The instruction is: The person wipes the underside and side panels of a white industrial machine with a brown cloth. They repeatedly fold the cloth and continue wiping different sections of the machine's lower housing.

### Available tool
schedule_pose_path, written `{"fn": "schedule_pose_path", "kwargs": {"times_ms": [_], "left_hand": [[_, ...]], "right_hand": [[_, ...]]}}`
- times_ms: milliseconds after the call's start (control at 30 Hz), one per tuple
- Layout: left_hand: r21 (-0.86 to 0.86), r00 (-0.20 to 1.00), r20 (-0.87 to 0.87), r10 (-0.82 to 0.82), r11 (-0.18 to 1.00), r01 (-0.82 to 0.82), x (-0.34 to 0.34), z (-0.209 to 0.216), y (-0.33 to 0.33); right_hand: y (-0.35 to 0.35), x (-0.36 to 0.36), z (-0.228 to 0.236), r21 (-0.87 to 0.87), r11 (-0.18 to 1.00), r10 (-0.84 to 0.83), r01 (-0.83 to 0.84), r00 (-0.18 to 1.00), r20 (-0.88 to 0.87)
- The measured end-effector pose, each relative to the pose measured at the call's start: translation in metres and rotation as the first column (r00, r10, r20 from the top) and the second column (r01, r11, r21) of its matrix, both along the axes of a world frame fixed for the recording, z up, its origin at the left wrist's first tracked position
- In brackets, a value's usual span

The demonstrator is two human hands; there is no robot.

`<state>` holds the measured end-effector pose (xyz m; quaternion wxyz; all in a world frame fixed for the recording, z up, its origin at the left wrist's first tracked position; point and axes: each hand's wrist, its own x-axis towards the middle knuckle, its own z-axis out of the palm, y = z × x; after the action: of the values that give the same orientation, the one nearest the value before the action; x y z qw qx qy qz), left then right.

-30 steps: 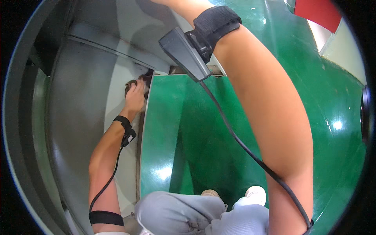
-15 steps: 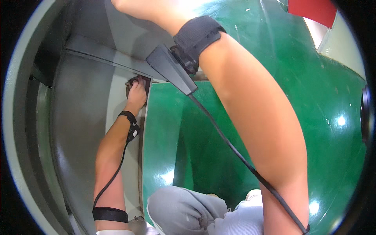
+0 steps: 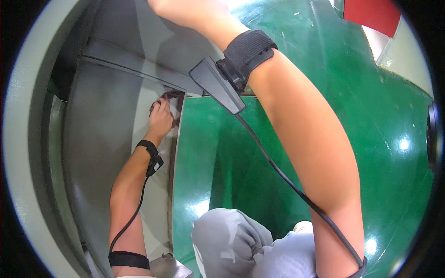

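My left hand point(image 3: 161, 121) reaches into the far right corner of a grey metal panel point(image 3: 104, 120). Its fingers are bent over a dark brown, crumpled-looking thing point(image 3: 152, 110), mostly covered by the hand, whose kind I cannot make out. More of the same dark colour shows just beyond the fingertips, by the panel's edge. My right arm stretches forward across the view. At the top edge, my right hand point(image 3: 185, 13) is cut off by the picture, so its fingers and anything in them are hidden.
A glossy green floor point(image 3: 389, 185) lies right of the panel's raised edge. A pale curved rim point(image 3: 23, 194) borders the left side. Both wrists carry black straps with devices; a cable point(image 3: 273, 164) runs along my right arm. A red object point(image 3: 373, 16) stands at the far right.
My left hand has drawn slightly back toward me, with its fingers straighter over the dark thing. The right wrist has shifted a little right and nearer. My knee has moved right.
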<state>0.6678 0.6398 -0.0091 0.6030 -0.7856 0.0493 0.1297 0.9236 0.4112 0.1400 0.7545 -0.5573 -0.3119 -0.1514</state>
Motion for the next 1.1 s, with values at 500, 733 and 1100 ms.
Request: {"fn": "schedule_pose_path", "kwargs": {"times_ms": [500, 733, 1100], "left_hand": [[-0.134, 0.898, 0.054, 0.438, 0.894, -0.428, 0.017, -0.008, -0.014], [-0.169, 0.960, 0.065, 0.274, 0.951, -0.260, -0.009, -0.024, -0.001], [-0.362, 0.953, 0.074, 0.295, 0.898, -0.250, 0.000, -0.009, -0.001]], "right_hand": [[0.000, -0.010, -0.003, -0.187, 0.982, -0.002, -0.002, 1.000, -0.024], [-0.001, -0.010, -0.001, -0.209, 0.977, -0.044, 0.050, 0.998, 0.033], [0.008, 0.002, -0.008, -0.239, 0.968, -0.069, 0.079, 0.996, 0.050]]}}
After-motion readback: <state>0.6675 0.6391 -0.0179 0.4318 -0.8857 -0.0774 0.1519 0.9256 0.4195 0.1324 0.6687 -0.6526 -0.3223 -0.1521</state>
